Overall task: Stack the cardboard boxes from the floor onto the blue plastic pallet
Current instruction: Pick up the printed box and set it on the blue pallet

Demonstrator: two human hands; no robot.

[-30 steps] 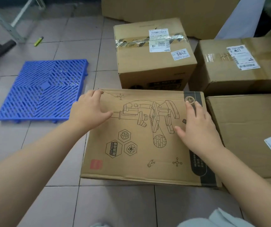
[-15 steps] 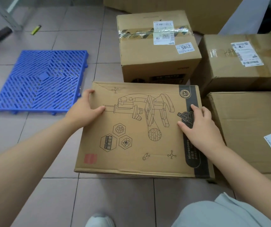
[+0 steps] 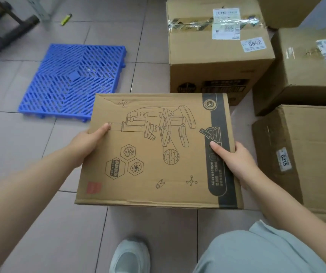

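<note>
A flat cardboard box printed with a microscope drawing (image 3: 158, 154) is held up off the tiled floor in front of me. My left hand (image 3: 87, 144) grips its left edge, thumb on top. My right hand (image 3: 235, 160) grips its right edge over the black stripe. The blue plastic pallet (image 3: 73, 79) lies bare on the floor to the upper left, just beyond the box's far left corner. A taped box labelled 5842 (image 3: 217, 54) stands on the floor behind the held box.
Two more cardboard boxes sit at the right, one at the back (image 3: 306, 71) and one labelled 6215 (image 3: 304, 154) close by. A dark stand base (image 3: 6, 26) and a yellow-green lighter (image 3: 66, 16) lie at the far left. My shoe (image 3: 130, 255) is below the box.
Both hands slid from the box's top to its side edges and lifted it off the floor toward me. The view has risen and shifted back.
</note>
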